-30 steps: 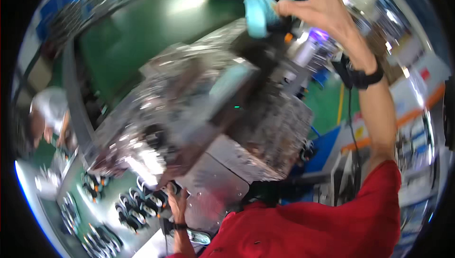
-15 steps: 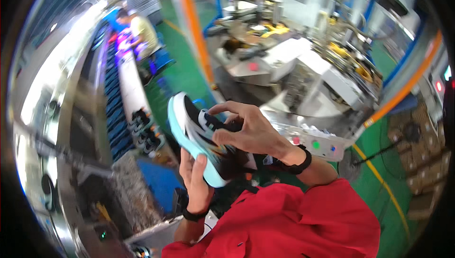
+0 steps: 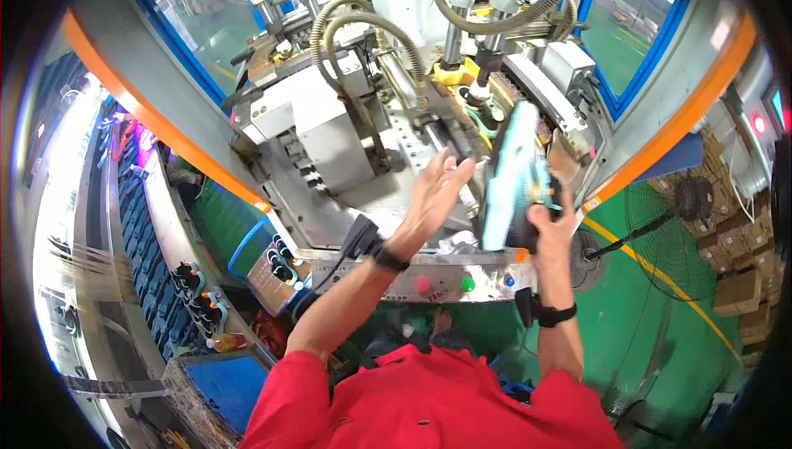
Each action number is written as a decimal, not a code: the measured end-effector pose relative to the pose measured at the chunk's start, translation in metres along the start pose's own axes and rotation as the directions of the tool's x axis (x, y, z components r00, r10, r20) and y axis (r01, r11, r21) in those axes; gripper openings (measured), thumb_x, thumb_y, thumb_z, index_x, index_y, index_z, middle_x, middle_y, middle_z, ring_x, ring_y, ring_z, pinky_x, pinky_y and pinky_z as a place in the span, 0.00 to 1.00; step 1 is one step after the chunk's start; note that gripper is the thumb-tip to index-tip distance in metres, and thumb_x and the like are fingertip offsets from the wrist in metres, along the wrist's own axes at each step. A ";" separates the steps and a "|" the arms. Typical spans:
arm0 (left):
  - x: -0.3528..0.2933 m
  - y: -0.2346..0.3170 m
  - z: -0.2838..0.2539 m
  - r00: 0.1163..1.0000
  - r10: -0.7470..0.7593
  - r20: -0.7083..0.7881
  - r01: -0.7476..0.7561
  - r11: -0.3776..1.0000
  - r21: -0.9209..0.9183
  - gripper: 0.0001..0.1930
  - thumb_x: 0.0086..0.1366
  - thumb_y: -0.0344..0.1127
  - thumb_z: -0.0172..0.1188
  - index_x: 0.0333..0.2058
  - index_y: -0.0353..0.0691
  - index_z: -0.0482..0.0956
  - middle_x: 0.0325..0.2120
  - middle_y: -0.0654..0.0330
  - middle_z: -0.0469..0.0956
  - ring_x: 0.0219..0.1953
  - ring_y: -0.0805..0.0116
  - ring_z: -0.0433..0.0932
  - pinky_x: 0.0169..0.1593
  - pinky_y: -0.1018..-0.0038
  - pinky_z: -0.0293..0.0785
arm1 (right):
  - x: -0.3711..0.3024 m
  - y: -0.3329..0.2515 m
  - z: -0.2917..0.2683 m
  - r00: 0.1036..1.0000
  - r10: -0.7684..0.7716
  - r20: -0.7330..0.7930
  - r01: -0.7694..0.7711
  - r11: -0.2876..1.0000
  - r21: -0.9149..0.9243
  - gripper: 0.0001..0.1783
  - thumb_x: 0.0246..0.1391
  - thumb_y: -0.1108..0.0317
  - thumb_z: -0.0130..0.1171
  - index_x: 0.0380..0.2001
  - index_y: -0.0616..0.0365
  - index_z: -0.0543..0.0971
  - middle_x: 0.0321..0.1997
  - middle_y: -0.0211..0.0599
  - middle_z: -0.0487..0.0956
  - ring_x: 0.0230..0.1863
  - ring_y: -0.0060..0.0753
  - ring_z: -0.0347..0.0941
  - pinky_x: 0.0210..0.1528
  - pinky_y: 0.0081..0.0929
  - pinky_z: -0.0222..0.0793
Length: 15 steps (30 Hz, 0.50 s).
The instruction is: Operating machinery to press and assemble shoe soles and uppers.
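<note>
1. We're gripping the teal-and-black shoe in our right hand, near the machine's front edge, right of centre.
2. Our left hand: fingers wide, just left of the shoe.

the right hand holds a blurred shoe at the machine; the left hand hovers just beside the shoe, apart. a fan stands at right.
</note>
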<state>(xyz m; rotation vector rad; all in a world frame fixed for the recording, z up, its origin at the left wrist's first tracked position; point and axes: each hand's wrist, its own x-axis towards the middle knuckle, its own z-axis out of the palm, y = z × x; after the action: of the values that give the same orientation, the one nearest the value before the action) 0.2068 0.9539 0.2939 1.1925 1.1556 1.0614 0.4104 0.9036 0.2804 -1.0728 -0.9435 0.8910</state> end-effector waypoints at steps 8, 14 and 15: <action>0.221 -0.137 -0.010 0.918 0.052 -0.393 0.156 0.864 0.479 0.42 0.51 0.42 0.67 0.58 0.29 0.54 0.47 0.34 0.72 0.50 0.39 0.73 0.54 0.56 0.70 | 0.013 -0.029 -0.028 0.973 -0.050 -0.223 0.005 0.980 -0.198 0.32 0.41 0.71 0.63 0.53 0.66 0.70 0.47 0.36 0.74 0.44 0.29 0.72 0.48 0.24 0.68; 0.244 -0.132 -0.048 0.857 -0.072 -0.511 0.339 0.825 0.453 0.39 0.51 0.29 0.61 0.59 0.25 0.51 0.51 0.33 0.67 0.52 0.40 0.71 0.57 0.57 0.67 | 0.041 -0.033 -0.018 0.965 -0.110 -0.236 -0.027 0.861 -0.509 0.30 0.39 0.72 0.62 0.51 0.67 0.71 0.42 0.36 0.75 0.40 0.26 0.71 0.46 0.22 0.69; 0.238 -0.130 -0.061 0.860 -0.071 -0.506 0.315 0.853 0.416 0.35 0.50 0.28 0.60 0.56 0.24 0.57 0.50 0.33 0.68 0.51 0.42 0.72 0.56 0.58 0.68 | 0.061 -0.037 -0.012 0.977 -0.047 -0.209 -0.072 0.848 -0.525 0.29 0.38 0.73 0.62 0.49 0.67 0.72 0.41 0.36 0.75 0.40 0.25 0.71 0.45 0.22 0.69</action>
<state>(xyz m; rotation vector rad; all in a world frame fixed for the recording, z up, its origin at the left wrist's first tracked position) 0.1747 1.1852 0.1427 1.1800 1.9878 0.9516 0.4466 0.9474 0.3244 -1.6172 -1.0262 0.5100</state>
